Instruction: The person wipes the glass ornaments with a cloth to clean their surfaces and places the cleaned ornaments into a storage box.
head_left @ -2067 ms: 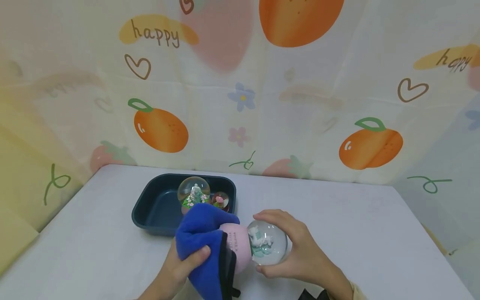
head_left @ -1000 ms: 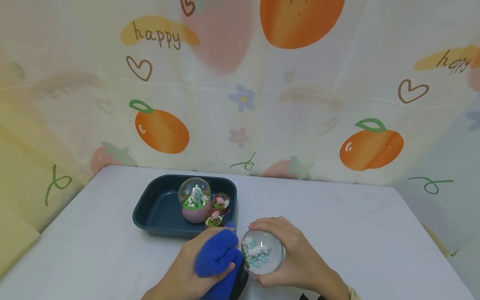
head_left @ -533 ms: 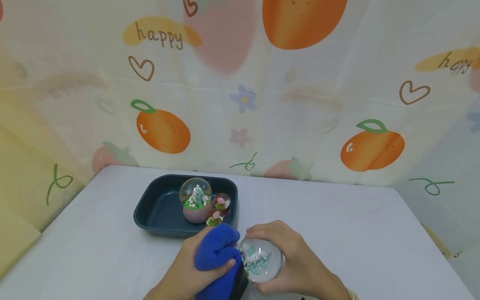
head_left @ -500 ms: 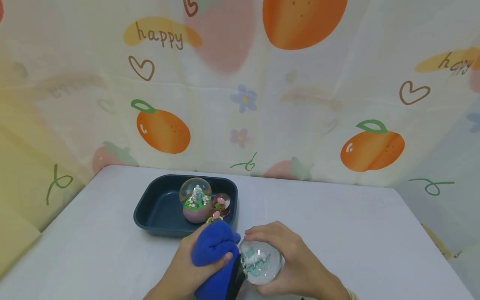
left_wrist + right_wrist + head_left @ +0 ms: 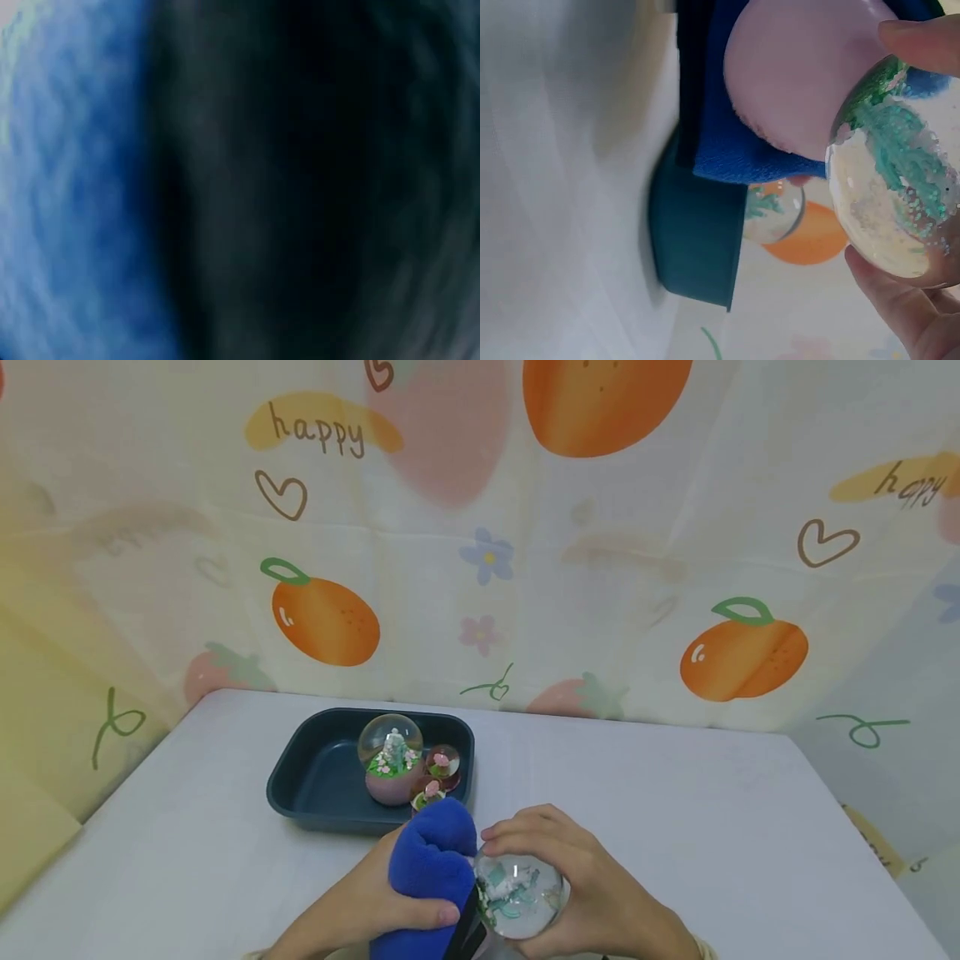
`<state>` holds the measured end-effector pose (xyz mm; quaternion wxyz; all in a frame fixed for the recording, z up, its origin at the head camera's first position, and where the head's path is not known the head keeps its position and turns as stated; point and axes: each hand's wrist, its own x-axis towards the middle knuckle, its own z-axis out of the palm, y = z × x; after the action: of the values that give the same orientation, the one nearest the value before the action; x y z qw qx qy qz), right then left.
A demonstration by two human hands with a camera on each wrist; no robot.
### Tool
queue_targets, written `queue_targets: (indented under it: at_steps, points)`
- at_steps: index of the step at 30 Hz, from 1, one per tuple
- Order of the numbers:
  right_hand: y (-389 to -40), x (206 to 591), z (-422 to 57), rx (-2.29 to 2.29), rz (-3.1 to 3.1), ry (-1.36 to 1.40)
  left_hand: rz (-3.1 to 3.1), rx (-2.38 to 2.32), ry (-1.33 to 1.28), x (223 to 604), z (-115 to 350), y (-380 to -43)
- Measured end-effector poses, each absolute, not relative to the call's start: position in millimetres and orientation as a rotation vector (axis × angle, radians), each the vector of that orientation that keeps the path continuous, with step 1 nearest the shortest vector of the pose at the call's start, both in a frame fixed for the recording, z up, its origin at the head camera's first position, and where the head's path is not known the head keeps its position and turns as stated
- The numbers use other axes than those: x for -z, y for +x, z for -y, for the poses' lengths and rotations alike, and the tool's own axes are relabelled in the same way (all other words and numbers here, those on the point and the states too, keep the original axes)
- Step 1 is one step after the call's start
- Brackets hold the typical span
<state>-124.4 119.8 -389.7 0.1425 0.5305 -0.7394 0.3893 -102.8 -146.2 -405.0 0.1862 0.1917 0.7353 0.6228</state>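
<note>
In the head view a snow globe lies tilted between my two hands at the front of the table. My right hand holds its clear ball, thumb below and fingers over the top. My left hand grips a folded blue cloth with black edging, wrapped against the globe's pink base. That base shows in the right wrist view but is mostly covered by cloth in the head view. White and teal figures and loose glitter are inside the ball. Dark trim and blurred blue cloth fill the left wrist view.
Behind my left hand stands a dark blue tray. In its right side are a larger snow globe on a pink base and two small globes, one at the back and one in front. A fruit-patterned curtain hangs behind the table.
The globe has come lower and turned, its ball now facing the head camera more. The cloth has closed over the pink base that showed earlier. Both hands keep their hold; the tray stays put.
</note>
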Motion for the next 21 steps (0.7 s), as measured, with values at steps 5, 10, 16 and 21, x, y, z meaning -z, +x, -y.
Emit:
queue_targets:
  at_steps: [5,10,16,21]
  points:
    - [-125.9,388.8,-119.3,-1.084,2.123,1.527,-2.193,-1.777,0.466,406.9,142.6,-103.3]
    - [-128.4,387.6,-117.6,-1.097,2.046,1.581,-2.337,-1.897,0.4,408.0,140.3,-103.7]
    - [-130.7,386.4,-118.2,-1.152,2.005,1.613,-2.197,-1.978,0.375,407.8,145.0,-105.3]
    - [-129.8,386.9,-120.8,-1.2,2.073,1.582,-2.08,-1.841,0.574,403.9,150.0,-104.6]
